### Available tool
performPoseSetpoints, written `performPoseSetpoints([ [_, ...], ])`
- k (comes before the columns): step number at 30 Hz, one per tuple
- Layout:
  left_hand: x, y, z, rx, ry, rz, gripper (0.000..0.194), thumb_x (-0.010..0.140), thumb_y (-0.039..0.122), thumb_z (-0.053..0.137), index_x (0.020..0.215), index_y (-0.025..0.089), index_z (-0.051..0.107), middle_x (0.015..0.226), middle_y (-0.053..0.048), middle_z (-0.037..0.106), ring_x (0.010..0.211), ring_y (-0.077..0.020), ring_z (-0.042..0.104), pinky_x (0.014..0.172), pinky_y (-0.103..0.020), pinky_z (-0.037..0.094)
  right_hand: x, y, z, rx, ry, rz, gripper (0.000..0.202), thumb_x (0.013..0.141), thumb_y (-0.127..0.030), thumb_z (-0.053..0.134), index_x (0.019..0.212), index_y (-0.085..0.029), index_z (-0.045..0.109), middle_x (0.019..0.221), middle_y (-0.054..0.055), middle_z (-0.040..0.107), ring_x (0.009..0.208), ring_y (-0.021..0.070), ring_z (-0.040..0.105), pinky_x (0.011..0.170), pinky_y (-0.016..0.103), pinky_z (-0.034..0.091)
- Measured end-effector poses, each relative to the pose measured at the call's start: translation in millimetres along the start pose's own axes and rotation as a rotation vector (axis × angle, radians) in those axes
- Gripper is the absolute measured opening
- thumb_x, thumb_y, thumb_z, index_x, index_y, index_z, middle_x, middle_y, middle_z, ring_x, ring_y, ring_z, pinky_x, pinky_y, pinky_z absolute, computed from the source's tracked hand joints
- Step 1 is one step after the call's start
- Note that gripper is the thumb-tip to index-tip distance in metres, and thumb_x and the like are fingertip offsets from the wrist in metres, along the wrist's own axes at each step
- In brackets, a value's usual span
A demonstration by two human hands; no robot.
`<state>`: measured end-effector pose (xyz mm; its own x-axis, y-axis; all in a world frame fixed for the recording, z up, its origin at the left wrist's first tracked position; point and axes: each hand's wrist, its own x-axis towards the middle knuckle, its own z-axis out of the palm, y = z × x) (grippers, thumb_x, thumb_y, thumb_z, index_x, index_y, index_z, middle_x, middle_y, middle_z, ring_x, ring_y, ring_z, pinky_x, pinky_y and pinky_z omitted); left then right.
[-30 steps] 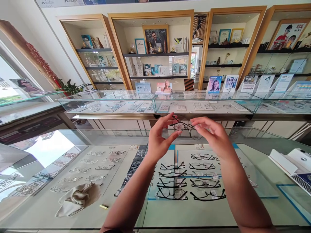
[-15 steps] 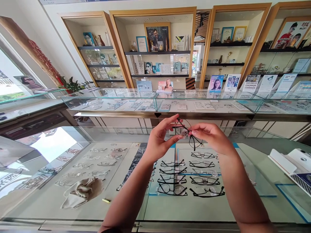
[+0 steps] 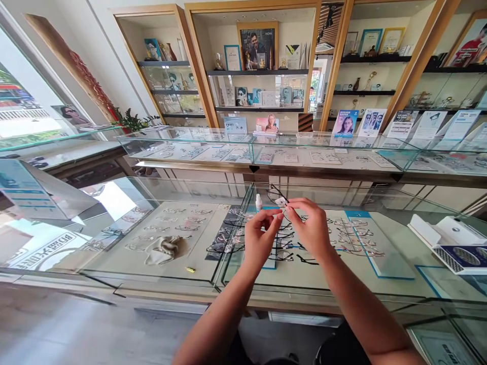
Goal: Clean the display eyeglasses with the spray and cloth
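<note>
My right hand (image 3: pixel 310 225) pinches a pair of dark-framed eyeglasses (image 3: pixel 277 194) above the glass counter. Close beside it, my left hand (image 3: pixel 263 235) has thumb and fingertips pressed together near the glasses; whether something small is between them is hidden. Under my hands, rows of black-framed glasses (image 3: pixel 284 256) lie inside the case, partly covered by my hands. A small white bottle (image 3: pixel 259 203) stands just behind my left hand.
A beige cloth (image 3: pixel 165 249) and a small yellow object (image 3: pixel 189 269) lie on the counter at left. An open white box (image 3: pixel 433 230) sits at right. A long glass showcase (image 3: pixel 228 152) and wooden shelves stand behind.
The view has tilted down and shifted left. My left hand has come off the glasses and its fingertips have closed together, while my right hand still holds them. The white bottle has come into sight.
</note>
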<state>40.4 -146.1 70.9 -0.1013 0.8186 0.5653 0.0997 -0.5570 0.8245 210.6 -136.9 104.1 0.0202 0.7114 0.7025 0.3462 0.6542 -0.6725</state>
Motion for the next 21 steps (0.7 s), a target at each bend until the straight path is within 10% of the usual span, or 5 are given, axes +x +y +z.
performPoseSetpoints([
  [12, -52, -8, -4.7, -0.23, -0.145, -0.467, 0.045, 0.07, 0.058, 0.101, 0.083, 0.018, 0.086, 0.086, -0.007, 0.082, 0.08, -0.0189, 0.069, 0.077, -0.03, 0.056, -114, 0, 26, -0.346, 0.114, -0.128, 0.026, 0.108, -0.017, 0.062, 0.127, -0.025, 0.079, 0.122, 0.013, 0.087, 0.115, 0.0311, 0.084, 0.103, 0.05, 0.069],
  [16, -37, -3, -9.2, -0.044, -0.238, -0.369, 0.043, 0.081, 0.06, 0.089, 0.088, 0.018, 0.083, 0.069, -0.001, 0.067, 0.063, -0.0131, 0.052, 0.06, -0.027, 0.038, -126, -2, 3, -0.217, 0.065, -0.058, 0.027, 0.109, -0.023, 0.061, 0.132, -0.026, 0.075, 0.127, 0.013, 0.084, 0.12, 0.03, 0.081, 0.105, 0.047, 0.067],
  [21, 21, -3, -16.0, 0.468, -0.445, -0.138, 0.03, 0.092, 0.044, 0.073, 0.092, 0.017, 0.086, 0.061, 0.002, 0.055, 0.06, -0.0138, 0.046, 0.061, -0.03, 0.032, -147, 49, -60, -0.117, 0.102, 0.231, 0.025, 0.112, -0.042, 0.06, 0.109, -0.025, 0.077, 0.086, 0.003, 0.078, 0.075, 0.0209, 0.073, 0.073, 0.034, 0.058],
])
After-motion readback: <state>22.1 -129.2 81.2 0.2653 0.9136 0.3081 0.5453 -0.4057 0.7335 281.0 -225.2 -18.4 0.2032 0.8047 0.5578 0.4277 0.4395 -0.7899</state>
